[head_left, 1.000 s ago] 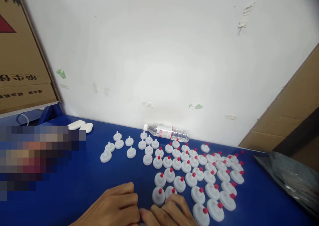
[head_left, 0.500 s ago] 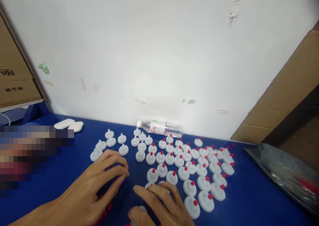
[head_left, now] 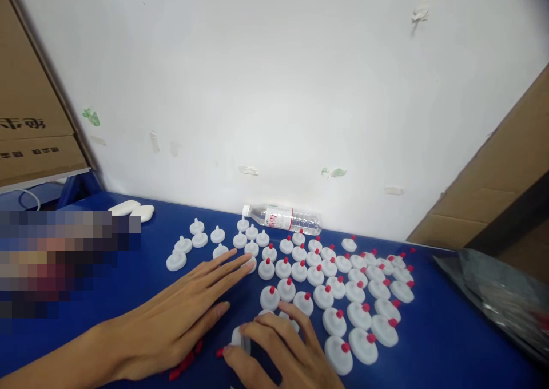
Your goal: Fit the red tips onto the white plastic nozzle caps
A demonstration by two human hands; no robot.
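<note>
Bottle (head_left: 283, 218), one: clear ribbed plastic, white cap, printed label, lying on its side at the foot of a smooth white wall (head_left: 274, 91), on a blue, glossy table (head_left: 141, 286). Red-tipped discs (head_left: 334, 323), many: round, matte, milky white, each with a short red-ended nozzle; massed in front of the bottle and to its right. Bare-nozzle discs (head_left: 218, 235), about a dozen: same form, all white; in front of the bottle's capped end and to its left. Held disc (head_left: 235, 336), one: whitish, partly hidden, a red end showing beside it; well in front of the bottle, pinched between thumb and curled fingers of the right hand (head_left: 287, 352). Left hand (head_left: 184, 312): flat, palm down, fingers stretched toward the bare-nozzle discs in front of the bottle; contact cannot be told. Red pieces (head_left: 186, 362), several: small, narrow, partly hidden by the left hand, well in front of the bottle. White ovals (head_left: 142, 213), two: smooth, rounded, left of the bottle. Bag (head_left: 493, 297), one: grey, translucent, creased film, well right of the bottle.
</note>
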